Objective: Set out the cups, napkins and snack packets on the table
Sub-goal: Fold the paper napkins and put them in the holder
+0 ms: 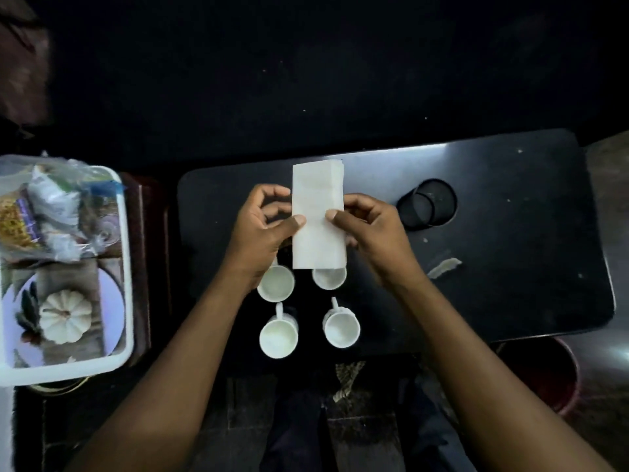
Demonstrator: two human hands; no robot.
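Observation:
A folded white napkin (318,212) is held upright-long above the black table (510,233). My left hand (265,226) pinches its left edge and my right hand (367,226) pinches its right edge, thumbs on top. Several white cups stand on the table near its front edge: one (276,283) partly under my left wrist, one (329,276) half hidden by the napkin, and two nearer me (278,337) (341,328). Snack packets (51,212) lie in a clear bag on the white tray (126,267) at the left.
A black mesh holder (427,208) lies on its side to the right of my right hand. A torn paper scrap (444,267) lies on the table's right half. The tray rests on a dark stand. A reddish bucket (551,376) sits below the table's front right.

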